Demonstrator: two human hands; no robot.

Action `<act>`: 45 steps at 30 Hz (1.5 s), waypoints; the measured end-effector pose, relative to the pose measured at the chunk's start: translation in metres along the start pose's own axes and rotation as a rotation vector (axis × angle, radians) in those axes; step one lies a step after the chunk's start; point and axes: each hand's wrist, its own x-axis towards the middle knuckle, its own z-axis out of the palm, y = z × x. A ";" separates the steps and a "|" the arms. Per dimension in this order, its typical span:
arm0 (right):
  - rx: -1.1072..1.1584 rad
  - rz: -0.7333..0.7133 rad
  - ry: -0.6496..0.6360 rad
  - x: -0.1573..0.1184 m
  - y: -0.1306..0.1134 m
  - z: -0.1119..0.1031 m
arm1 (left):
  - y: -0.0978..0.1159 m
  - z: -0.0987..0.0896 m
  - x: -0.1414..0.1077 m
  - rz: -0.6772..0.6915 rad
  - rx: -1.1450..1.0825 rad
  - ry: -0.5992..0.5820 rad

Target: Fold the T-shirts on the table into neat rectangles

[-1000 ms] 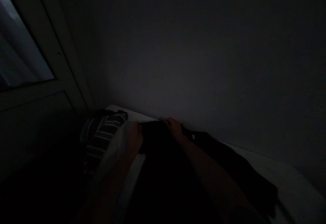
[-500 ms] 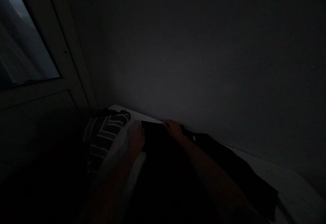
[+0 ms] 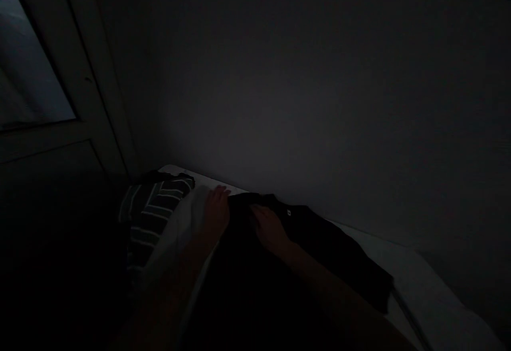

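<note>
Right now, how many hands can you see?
2. The left hand lies at the edge of the black shirt, and the right hand rests on the shirt. The dark lower part of the view could hide more.

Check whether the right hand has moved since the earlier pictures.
Yes: the right hand has drawn back from the wall, toward the person, and now rests on the black shirt.
</note>
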 end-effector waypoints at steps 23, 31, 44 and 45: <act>-0.135 0.612 -0.172 -0.190 0.119 -0.097 | 0.061 0.018 0.018 0.291 0.342 -0.517; -0.119 0.643 -0.276 -0.129 0.186 -0.063 | 0.074 0.076 0.041 0.202 0.290 -0.548; -0.112 0.687 -0.231 -0.142 0.182 -0.047 | 0.061 0.073 0.039 0.142 0.400 -0.590; -0.101 0.688 -0.252 -0.138 0.183 -0.051 | 0.066 0.072 0.046 0.136 0.393 -0.615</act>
